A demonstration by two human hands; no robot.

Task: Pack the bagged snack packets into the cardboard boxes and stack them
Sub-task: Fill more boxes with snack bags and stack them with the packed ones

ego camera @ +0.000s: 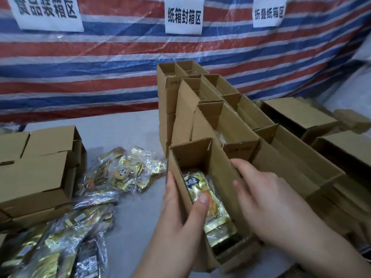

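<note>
We had the open box (202, 177) in the lower middle of the frame, held from both sides, and the matter that the next move turned on was how it sat between our hands. Our left hand (180, 213) gripped the box's left wall, fingers down the outside and the thumb hooked over the rim into the opening, its tip touching the snack packet (212, 205) inside. Our right hand (269, 199) lay against the right wall with the fingers spread and bent onto the cardboard; we could not tell how far they wrapped it. The box's long axis ran from the bottom of the frame up and slightly to the left, away from us, mouth upward, flaps standing. The gold packet lay flat in the bottom along that same axis, its printed face up. Both hands were on the box, neither nearer than the other. The stack of open boxes (200, 109) rose just behind it, toward the upper middle, so we judged the carry would go forward and up. Loose packets (120, 173) lay at lower left beside closed boxes (40, 167), well apart from the right hand.
</note>
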